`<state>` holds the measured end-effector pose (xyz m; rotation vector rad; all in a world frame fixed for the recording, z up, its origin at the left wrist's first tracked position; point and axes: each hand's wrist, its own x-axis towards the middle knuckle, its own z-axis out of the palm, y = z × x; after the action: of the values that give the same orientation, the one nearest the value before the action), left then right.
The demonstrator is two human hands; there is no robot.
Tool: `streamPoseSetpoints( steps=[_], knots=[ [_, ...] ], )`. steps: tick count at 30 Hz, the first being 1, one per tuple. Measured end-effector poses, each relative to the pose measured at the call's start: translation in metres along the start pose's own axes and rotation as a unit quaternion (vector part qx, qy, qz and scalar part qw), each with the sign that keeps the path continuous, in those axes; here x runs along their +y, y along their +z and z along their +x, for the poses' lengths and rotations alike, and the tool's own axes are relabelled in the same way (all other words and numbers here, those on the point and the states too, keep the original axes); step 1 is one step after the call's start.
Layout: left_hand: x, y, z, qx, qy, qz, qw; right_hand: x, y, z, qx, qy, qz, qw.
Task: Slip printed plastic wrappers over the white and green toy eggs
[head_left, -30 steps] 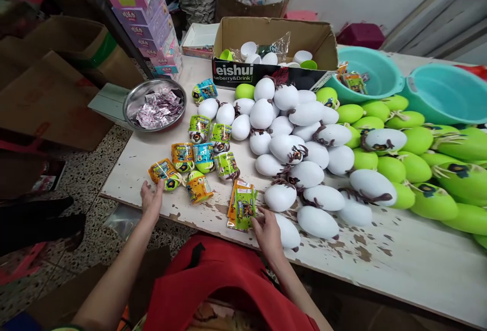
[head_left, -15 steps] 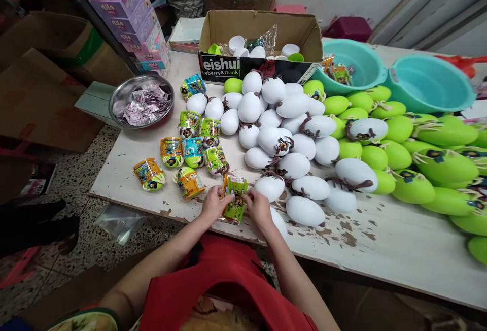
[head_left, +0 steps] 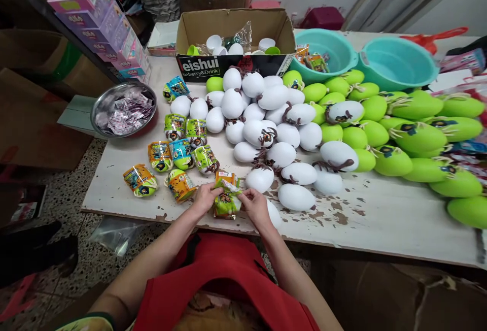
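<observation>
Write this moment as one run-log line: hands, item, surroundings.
left hand: pinching green printed wrapper | right hand: pinching same wrapper | nearby: white toy eggs, wrapped eggs | surface: white table

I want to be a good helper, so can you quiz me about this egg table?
1. True or false: the left hand and the right hand both hold one green packet.
2. What lies in the metal bowl? A) water B) small pink-and-white sachets C) spoons
3. Which colour of egg lies closest to the teal basins?

Key: 1 true. 2 B. 3 the green eggs.
</observation>
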<state>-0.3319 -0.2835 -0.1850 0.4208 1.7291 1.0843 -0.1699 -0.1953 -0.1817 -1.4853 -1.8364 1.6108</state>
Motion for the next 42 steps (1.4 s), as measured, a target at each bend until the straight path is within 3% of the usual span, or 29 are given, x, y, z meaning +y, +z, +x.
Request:
streamPoseSetpoints(
  steps=[2, 4, 7, 10, 14, 15, 18, 21, 22, 24, 26, 29, 33, 36, 40, 42],
  knots=[
    [0.006, -0.007, -0.006, -0.012, -0.001, 0.023, 1.000, 0.000, -0.004, -0.003, 0.034, -0.012, -0.033, 0.999],
    [0.012, -0.010, -0.015, -0.073, -0.009, 0.015, 0.997, -0.001, -0.005, -0.011, 0.051, -0.032, -0.064, 0.996],
    [0.020, -0.011, -0.026, -0.170, -0.030, -0.115, 0.978, 0.002, 0.000, -0.033, 0.024, -0.066, -0.092, 0.993],
    [0.022, -0.011, -0.028, -0.182, -0.051, -0.256, 0.948, 0.014, 0.002, -0.056, 0.010, -0.098, -0.111, 0.989],
    [0.018, -0.011, -0.022, -0.188, -0.061, -0.287, 0.937, 0.043, -0.016, -0.064, 0.185, -0.116, -0.240, 0.946],
    [0.018, -0.011, -0.020, -0.192, -0.067, -0.281, 0.938, 0.050, -0.023, -0.061, 0.200, -0.106, -0.264, 0.938],
    [0.018, -0.010, -0.015, -0.183, -0.100, -0.246, 0.947, 0.060, -0.046, -0.054, 0.147, -0.045, -0.219, 0.963],
    [0.025, -0.008, -0.015, -0.174, -0.114, -0.200, 0.958, 0.052, -0.061, -0.062, 0.059, 0.068, 0.035, 0.995],
    [0.028, -0.008, -0.016, -0.182, -0.114, -0.184, 0.959, 0.047, -0.062, -0.067, 0.016, 0.109, 0.151, 0.982],
    [0.036, -0.005, -0.018, -0.212, -0.117, -0.157, 0.958, 0.037, -0.061, -0.077, -0.071, 0.167, 0.345, 0.921],
    [0.044, -0.001, -0.019, -0.246, -0.120, -0.137, 0.952, 0.031, -0.054, -0.083, -0.123, 0.205, 0.438, 0.867],
    [0.057, 0.004, -0.017, -0.277, -0.115, -0.111, 0.947, 0.027, -0.043, -0.081, -0.183, 0.230, 0.467, 0.834],
    [0.076, 0.004, -0.008, -0.312, -0.110, -0.068, 0.941, 0.017, -0.038, -0.072, -0.281, 0.195, 0.440, 0.830],
    [0.087, 0.001, -0.007, -0.370, -0.115, -0.028, 0.921, 0.008, -0.038, -0.068, -0.344, 0.192, 0.438, 0.808],
    [0.097, 0.001, -0.015, -0.448, -0.073, 0.047, 0.890, 0.009, -0.030, -0.067, -0.369, 0.194, 0.451, 0.789],
    [0.099, 0.001, -0.022, -0.427, 0.007, 0.113, 0.897, 0.013, -0.024, -0.069, -0.351, 0.185, 0.460, 0.794]
  ],
)
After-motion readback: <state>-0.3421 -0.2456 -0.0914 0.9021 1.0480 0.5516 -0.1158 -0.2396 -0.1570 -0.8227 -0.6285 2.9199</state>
